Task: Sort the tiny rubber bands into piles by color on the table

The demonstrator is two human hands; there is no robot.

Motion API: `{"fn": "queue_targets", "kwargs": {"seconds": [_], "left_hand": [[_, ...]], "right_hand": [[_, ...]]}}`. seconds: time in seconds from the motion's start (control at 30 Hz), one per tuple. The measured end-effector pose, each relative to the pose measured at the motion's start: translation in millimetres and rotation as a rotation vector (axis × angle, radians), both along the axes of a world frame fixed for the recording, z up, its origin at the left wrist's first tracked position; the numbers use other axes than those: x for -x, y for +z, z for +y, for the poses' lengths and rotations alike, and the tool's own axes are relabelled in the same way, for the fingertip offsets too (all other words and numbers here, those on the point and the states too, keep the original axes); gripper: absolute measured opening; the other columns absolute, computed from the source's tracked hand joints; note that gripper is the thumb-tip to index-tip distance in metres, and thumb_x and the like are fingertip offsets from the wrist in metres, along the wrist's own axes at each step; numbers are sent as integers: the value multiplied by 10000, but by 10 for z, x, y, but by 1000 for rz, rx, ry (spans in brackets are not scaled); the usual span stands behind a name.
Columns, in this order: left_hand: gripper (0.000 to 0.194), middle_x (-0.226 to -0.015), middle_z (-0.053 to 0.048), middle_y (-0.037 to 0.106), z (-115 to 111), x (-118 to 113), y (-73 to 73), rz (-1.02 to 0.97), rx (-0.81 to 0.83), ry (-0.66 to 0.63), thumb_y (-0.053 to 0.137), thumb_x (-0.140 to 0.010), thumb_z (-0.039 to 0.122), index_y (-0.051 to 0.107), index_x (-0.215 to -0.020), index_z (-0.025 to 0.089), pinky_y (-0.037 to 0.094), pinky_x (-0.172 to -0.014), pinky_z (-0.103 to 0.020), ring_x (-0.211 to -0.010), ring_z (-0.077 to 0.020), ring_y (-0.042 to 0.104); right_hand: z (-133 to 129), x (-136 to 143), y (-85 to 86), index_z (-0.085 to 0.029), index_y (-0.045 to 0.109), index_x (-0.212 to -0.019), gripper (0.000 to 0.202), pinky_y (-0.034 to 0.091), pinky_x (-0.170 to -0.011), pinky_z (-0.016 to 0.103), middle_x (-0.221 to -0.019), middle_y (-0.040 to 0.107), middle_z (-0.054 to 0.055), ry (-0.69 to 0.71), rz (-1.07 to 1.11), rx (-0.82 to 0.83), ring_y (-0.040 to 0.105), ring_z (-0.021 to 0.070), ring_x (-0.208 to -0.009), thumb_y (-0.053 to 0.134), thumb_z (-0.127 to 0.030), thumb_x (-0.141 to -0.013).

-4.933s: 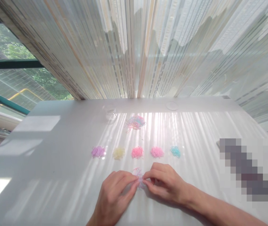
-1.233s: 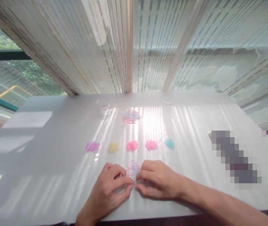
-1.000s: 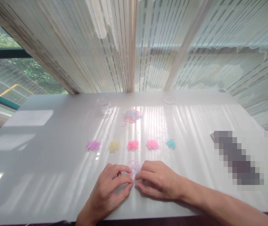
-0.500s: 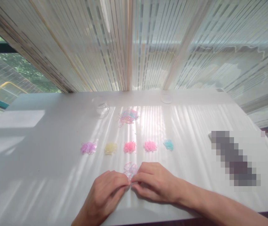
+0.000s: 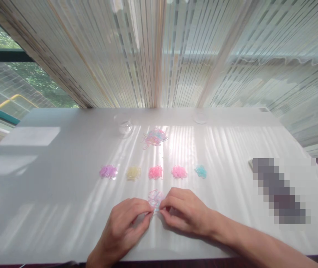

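Observation:
Both hands meet over a small mixed pile of thin rubber bands (image 5: 155, 199) near the table's front edge. My left hand (image 5: 127, 223) is at the pile's near left side, thumb and forefinger pinched together. From the right, my right hand (image 5: 188, 214) pinches at the same pile, its fingertips a little apart from the left ones. What lies in the pinches is tiny and mostly hidden, apparently a rubber band. Beyond the hands runs a row of sorted bands: purple (image 5: 108, 171), yellow (image 5: 133, 172), coral pink (image 5: 155, 172), pink (image 5: 179, 171) and turquoise (image 5: 200, 171).
A larger mixed heap of bands (image 5: 155, 137) lies behind the row. Farther back stand a clear container (image 5: 125, 127) and a round clear lid (image 5: 200, 118). On the right is a pixelated dark long object (image 5: 280, 191). A striped curtain (image 5: 136, 56) borders the white table's (image 5: 64, 193) far edge.
My fingertips have drawn slightly apart, and more of the near pile shows between them. The view has shifted a little; the sorted piles look the same.

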State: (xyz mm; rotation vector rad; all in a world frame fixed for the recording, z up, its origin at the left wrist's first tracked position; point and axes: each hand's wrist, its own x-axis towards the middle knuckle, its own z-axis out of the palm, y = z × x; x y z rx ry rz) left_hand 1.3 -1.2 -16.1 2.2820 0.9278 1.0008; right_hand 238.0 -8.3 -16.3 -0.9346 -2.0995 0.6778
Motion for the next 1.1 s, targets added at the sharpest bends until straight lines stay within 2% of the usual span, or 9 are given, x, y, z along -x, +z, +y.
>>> {"fn": "queue_targets", "kwargs": {"seconds": [0.23, 0.5, 0.57, 0.67, 0.87, 0.97, 1.1], "left_hand": [[133, -877, -7, 723, -37, -34, 5, -10, 38, 90, 665, -969, 129, 678, -1066, 220, 505, -572, -215, -562, -96, 528], [117, -873, -14, 713, -32, -34, 13, -14, 33, 71, 614, -993, 112, 670, -1027, 209, 480, -562, -209, -591, -100, 559], [110, -851, -11, 706, -29, -38, 15, 3, 45, 62, 601, -1001, 119, 663, -1022, 208, 480, -559, -211, -584, -102, 553], [106, -854, -13, 704, -21, -38, 11, 15, 31, 46, 589, -1008, 129, 657, -1025, 209, 487, -560, -209, -595, -106, 575], [110, -932, -21, 701, -15, -14, -59, 17, 54, 66, 588, -1013, 163, 667, -1051, 230, 505, -552, -206, -589, -103, 576], [115, -949, -23, 700, -11, -7, -103, 21, 61, 79, 594, -1011, 175, 675, -1065, 237, 517, -554, -201, -576, -99, 575], [103, -961, -29, 696, -10, -8, -126, 15, 63, 109, 596, -1013, 190, 676, -1052, 241, 526, -554, -197, -561, -93, 557]], "right_hand": [[54, -80, 30, -199, 664, -963, 79, 488, -588, 234, -751, 660, 12, -77, 41, -73, 604, 134, -635, 589, -187, -983], [292, -381, 209, -220, 690, -935, 108, 501, -562, 273, -734, 677, 3, -410, 37, -156, 608, 142, -618, 596, -190, -977], [376, -517, 274, -212, 698, -909, 123, 477, -546, 274, -726, 671, 9, -500, 28, -98, 603, 143, -618, 610, -255, -984], [500, -749, 374, -201, 708, -893, 183, 472, -549, 271, -747, 678, 25, -566, 19, 3, 606, 150, -644, 621, -339, -977], [563, -1180, 461, -201, 730, -873, 269, 515, -651, 301, -850, 718, 39, -434, -178, 330, 625, 163, -716, 620, -434, -948], [492, -1319, 460, -207, 738, -858, 307, 524, -666, 314, -822, 703, 33, -471, -192, 405, 616, 169, -715, 614, -474, -943], [407, -1396, 487, -212, 746, -843, 266, 524, -652, 314, -809, 704, 34, -481, -228, 446, 610, 173, -702, 635, -443, -915]]}}
